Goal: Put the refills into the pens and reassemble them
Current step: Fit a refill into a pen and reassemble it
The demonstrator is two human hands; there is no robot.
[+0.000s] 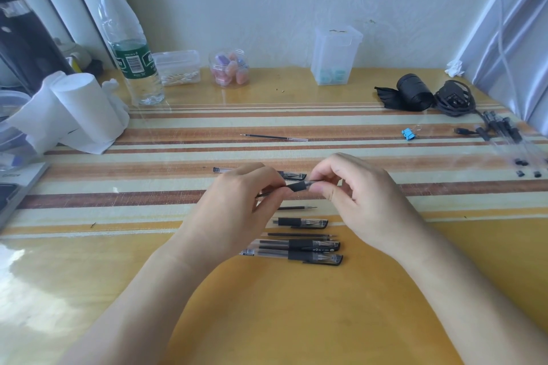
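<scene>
Over on the left, water bottle (130,47) and paper roll (80,109) standing idle, well clear of the action. Centre stage now: left hand (237,204) pinched on the barrel end of a pen (298,186), held just above the striped mat (148,154). Right hand (358,195) pinched on the other end, past the black grip, fingertips close together. Both hands clamped on the one pen, meeting at its middle. Looks like the screw-together stage, tip section going onto barrel with the refill inside, though the joint itself is hidden by fingers. Next up, probably: a steady twist, parts kept in line, no forcing. Nearer the body, loose refills (299,235) and capped pens (299,256) lying in a row. Farther back, one spare refill (274,137) alone. Far right, blue binder clip (408,134) and a cluster of pens (501,130), blurred.
</scene>
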